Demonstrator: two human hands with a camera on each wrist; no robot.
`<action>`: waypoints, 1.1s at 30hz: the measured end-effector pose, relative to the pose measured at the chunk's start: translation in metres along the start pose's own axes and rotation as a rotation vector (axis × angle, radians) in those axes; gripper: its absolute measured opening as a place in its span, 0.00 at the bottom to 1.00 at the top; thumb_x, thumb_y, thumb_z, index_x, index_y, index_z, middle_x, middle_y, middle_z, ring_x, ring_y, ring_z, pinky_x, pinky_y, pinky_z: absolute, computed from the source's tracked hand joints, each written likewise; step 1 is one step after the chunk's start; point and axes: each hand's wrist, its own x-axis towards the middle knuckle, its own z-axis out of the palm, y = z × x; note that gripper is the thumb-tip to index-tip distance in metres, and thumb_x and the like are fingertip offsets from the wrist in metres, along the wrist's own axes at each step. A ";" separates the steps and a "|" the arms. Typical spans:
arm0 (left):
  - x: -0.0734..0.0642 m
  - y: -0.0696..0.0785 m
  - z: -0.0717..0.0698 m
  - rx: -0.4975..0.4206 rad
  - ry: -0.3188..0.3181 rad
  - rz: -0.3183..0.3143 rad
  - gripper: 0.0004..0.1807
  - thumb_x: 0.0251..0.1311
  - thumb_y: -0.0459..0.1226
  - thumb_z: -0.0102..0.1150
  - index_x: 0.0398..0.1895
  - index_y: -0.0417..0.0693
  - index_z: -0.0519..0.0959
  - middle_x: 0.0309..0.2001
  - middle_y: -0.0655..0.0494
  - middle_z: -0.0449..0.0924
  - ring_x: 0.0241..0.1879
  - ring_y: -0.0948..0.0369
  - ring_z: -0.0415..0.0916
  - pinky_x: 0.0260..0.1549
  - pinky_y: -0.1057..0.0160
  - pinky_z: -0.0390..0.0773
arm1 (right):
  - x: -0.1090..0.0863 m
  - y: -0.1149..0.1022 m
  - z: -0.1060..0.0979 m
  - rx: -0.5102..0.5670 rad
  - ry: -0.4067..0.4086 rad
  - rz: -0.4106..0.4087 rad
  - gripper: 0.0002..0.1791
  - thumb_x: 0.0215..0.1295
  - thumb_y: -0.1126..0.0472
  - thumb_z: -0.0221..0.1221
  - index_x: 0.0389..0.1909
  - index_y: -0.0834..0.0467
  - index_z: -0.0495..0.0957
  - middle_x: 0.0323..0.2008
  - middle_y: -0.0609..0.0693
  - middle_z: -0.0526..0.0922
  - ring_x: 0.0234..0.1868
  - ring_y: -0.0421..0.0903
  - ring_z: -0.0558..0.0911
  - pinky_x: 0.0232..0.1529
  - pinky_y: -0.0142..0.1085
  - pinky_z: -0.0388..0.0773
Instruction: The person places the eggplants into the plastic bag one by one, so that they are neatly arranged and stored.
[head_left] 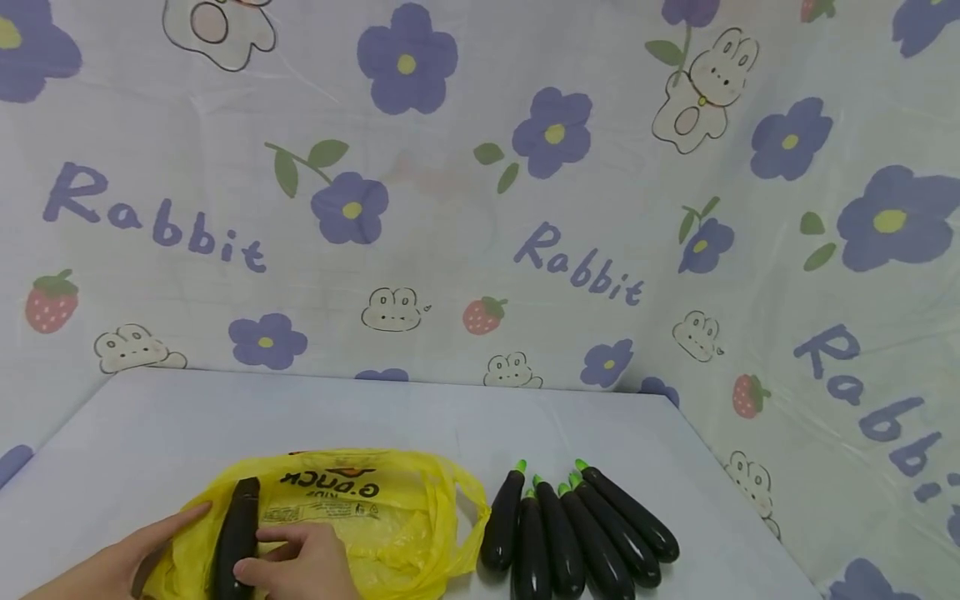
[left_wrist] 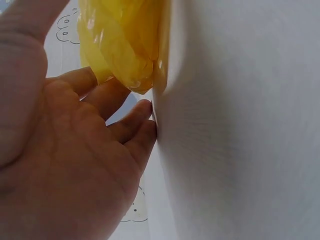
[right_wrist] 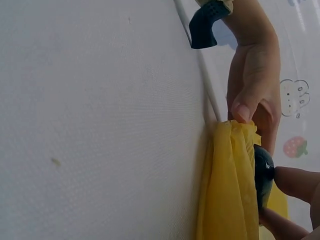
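Note:
A dark eggplant (head_left: pixel 236 542) lies lengthwise on the left part of a yellow plastic bag (head_left: pixel 390 533), its near end cut off by the head view's lower edge. My right hand (head_left: pixel 303 562) holds it from the right, thumb and fingertips on its side. In the right wrist view, the rounded dark end of the eggplant (right_wrist: pixel 263 175) shows between those fingers and the yellow plastic. On the bag's left edge is my left hand (head_left: pixel 142 546), fingers extended along the plastic. The left wrist view shows its palm (left_wrist: pixel 75 135) bare, with fingertips by the bag (left_wrist: pixel 125 45) and the tabletop.
Several glossy black eggplants (head_left: pixel 566 533) with green stems lie fanned out right of the bag. The bag's handle loop (head_left: pixel 472 492) reaches close to them. The white table (head_left: pixel 300 408) is backed by a printed cloth (head_left: pixel 450 275), which also hangs along its right side.

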 end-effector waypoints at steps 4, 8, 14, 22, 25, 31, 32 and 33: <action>0.001 0.000 0.001 -0.026 0.001 -0.021 0.50 0.69 0.35 0.58 0.74 0.28 0.30 0.67 0.16 0.36 0.57 0.55 0.69 0.47 0.63 0.78 | 0.002 0.001 0.000 0.010 -0.001 0.001 0.08 0.54 0.65 0.72 0.36 0.52 0.88 0.26 0.49 0.82 0.27 0.48 0.82 0.34 0.44 0.83; 0.002 0.000 0.001 -0.037 0.001 -0.030 0.50 0.69 0.35 0.57 0.74 0.28 0.30 0.67 0.16 0.36 0.57 0.48 0.68 0.47 0.62 0.78 | 0.005 0.006 -0.001 0.031 -0.015 -0.026 0.08 0.55 0.66 0.72 0.36 0.52 0.89 0.25 0.50 0.83 0.27 0.48 0.83 0.34 0.44 0.83; 0.003 -0.002 0.001 -0.087 -0.021 -0.014 0.49 0.70 0.32 0.55 0.73 0.28 0.28 0.67 0.15 0.36 0.56 0.49 0.68 0.48 0.60 0.78 | 0.006 0.008 -0.002 0.050 -0.025 -0.031 0.09 0.55 0.66 0.71 0.37 0.53 0.89 0.25 0.50 0.84 0.28 0.48 0.84 0.34 0.45 0.83; 0.000 -0.002 0.001 -0.008 0.007 -0.046 0.49 0.70 0.33 0.57 0.71 0.23 0.29 0.64 0.14 0.41 0.53 0.47 0.69 0.45 0.64 0.78 | 0.006 0.009 -0.003 0.044 -0.040 -0.040 0.09 0.55 0.65 0.72 0.37 0.54 0.89 0.26 0.50 0.86 0.29 0.48 0.85 0.36 0.46 0.83; 0.000 -0.001 0.002 -0.007 0.009 -0.058 0.49 0.70 0.33 0.57 0.71 0.22 0.30 0.64 0.15 0.44 0.53 0.45 0.69 0.44 0.64 0.77 | 0.006 0.011 -0.003 0.056 -0.047 -0.045 0.08 0.55 0.64 0.72 0.37 0.54 0.89 0.27 0.50 0.86 0.29 0.48 0.85 0.36 0.46 0.83; 0.002 -0.001 0.001 -0.027 -0.005 -0.041 0.48 0.70 0.32 0.55 0.70 0.21 0.29 0.63 0.17 0.49 0.51 0.46 0.69 0.44 0.64 0.78 | 0.005 0.011 -0.003 0.076 -0.039 -0.050 0.08 0.54 0.66 0.72 0.36 0.54 0.89 0.25 0.52 0.85 0.28 0.50 0.85 0.35 0.47 0.83; 0.003 -0.002 0.001 -0.024 -0.004 -0.041 0.48 0.70 0.32 0.55 0.70 0.21 0.29 0.63 0.18 0.50 0.51 0.46 0.70 0.44 0.64 0.78 | 0.005 0.011 -0.003 0.074 -0.037 -0.051 0.08 0.54 0.66 0.72 0.36 0.55 0.89 0.25 0.53 0.85 0.28 0.50 0.85 0.35 0.47 0.83; 0.003 -0.002 0.000 -0.019 -0.004 -0.039 0.48 0.70 0.32 0.55 0.70 0.21 0.29 0.63 0.17 0.49 0.51 0.45 0.70 0.44 0.65 0.78 | 0.005 0.011 -0.003 0.071 -0.037 -0.056 0.09 0.54 0.66 0.72 0.37 0.55 0.89 0.25 0.53 0.85 0.28 0.50 0.85 0.35 0.47 0.83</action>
